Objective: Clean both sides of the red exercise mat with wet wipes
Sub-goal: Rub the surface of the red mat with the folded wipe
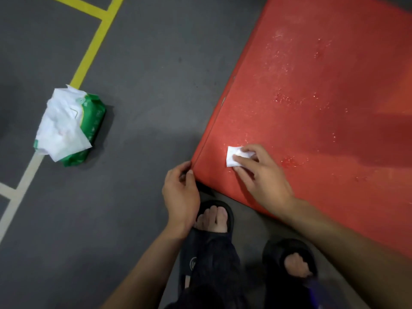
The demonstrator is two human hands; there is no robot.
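Grey floor [145,97], wipe [233,158] under right fingers [243,162]

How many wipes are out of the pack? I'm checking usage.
2 visible: one folded wet wipe under the right hand on the red mat; one loose wipe atop the green pack. Others may be hidden.
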